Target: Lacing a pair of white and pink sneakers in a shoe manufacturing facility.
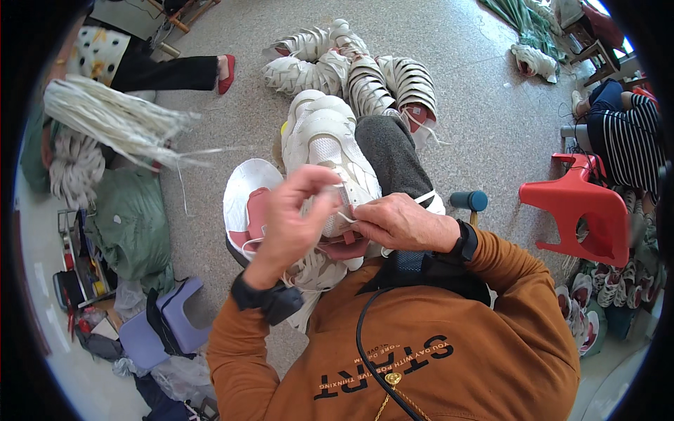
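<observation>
A white and beige shoe upper [326,151] with a pink lining lies across my lap, toe pointing away, at the head of a nested stack. My left hand [295,217] is raised over its lace opening, thumb and index finger curled together at a thin white shoelace [345,216]; motion blurs these fingertips. Against the right side of the opening, my right hand [400,223] pinches the same lace close to the eyelets. Left of my left hand sits another upper [246,189], white with pink inside, its lace hanging loose.
Nested rows of uppers [309,74] lie on the speckled floor ahead. A bundle of pale laces [116,119] hangs at the left, near a seated person's leg [175,72]. A red plastic stool [579,200] and a blue-headed mallet [469,201] are at the right; a purple chair [165,323] stands lower left.
</observation>
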### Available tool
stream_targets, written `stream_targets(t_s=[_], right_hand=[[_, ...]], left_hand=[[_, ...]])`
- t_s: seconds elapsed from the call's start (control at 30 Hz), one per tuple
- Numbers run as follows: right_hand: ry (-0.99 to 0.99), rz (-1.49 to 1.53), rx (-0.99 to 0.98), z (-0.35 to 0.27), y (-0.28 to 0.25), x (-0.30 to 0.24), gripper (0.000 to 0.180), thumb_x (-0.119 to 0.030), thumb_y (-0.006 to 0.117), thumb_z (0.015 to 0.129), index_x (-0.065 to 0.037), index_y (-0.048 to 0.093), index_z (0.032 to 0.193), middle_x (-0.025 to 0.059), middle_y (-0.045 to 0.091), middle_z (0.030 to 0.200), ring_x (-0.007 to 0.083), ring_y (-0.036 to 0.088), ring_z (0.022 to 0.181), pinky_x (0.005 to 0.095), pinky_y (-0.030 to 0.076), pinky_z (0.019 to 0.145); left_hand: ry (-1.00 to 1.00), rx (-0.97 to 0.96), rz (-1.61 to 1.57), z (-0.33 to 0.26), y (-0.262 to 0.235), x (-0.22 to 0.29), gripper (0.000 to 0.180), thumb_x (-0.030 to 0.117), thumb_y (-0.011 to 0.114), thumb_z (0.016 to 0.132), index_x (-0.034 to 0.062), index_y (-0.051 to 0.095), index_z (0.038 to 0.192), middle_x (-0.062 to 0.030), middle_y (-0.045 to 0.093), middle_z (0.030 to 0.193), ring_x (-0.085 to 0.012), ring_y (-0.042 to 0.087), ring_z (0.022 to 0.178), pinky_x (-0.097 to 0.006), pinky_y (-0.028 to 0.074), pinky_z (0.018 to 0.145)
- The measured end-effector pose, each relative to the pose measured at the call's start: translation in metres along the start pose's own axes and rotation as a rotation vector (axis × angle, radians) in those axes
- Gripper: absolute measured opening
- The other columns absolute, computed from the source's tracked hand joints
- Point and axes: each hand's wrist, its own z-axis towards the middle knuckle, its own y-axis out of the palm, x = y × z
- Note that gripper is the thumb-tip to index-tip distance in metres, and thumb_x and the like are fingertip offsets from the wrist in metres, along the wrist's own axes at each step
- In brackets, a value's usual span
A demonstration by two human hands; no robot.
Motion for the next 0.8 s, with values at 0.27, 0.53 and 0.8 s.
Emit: stream_targets(t_s=[0.27,0.53,0.8], right_hand=[[0.195,0.219,-0.121,-0.015,-0.021,0.021,0.025,-0.018,0.06,0.099,0.001,0.062,0.083,0.0182,0.064,0.082,0.0333,0.062,0.069,0.0384,0.049,0.063],[0.138,1.483,0.311,-0.049,-0.057,0.036,0.039,-0.022,0.052,0.102,-0.009,0.051,0.066,0.0136,0.064,0.123,0.0272,0.061,0.111,0.0495,0.035,0.117],[-0.112,1.784,0.726,-0.175,-0.152,0.134,0.036,-0.025,0.046,0.109,-0.01,0.05,0.077,0.0021,0.049,0.081,0.0161,0.054,0.08,0.0436,0.043,0.106]], left_hand=[[-0.325,0.219,-0.212,-0.049,-0.11,0.047,0.022,0.004,0.054,0.101,-0.0017,0.067,0.118,-0.0056,0.064,0.079,-0.0084,0.054,0.058,-0.023,0.042,0.052],[-0.392,0.179,0.659,-0.141,-0.17,-0.051,0.02,0.003,0.056,0.095,-0.0014,0.07,0.109,-0.0154,0.067,0.085,-0.0263,0.064,0.07,-0.035,0.048,0.065],[-0.313,0.292,1.237,-0.177,-0.174,-0.082,0.014,0.007,0.059,0.094,0.0001,0.069,0.101,-0.0192,0.066,0.094,-0.039,0.065,0.083,-0.047,0.051,0.079]])
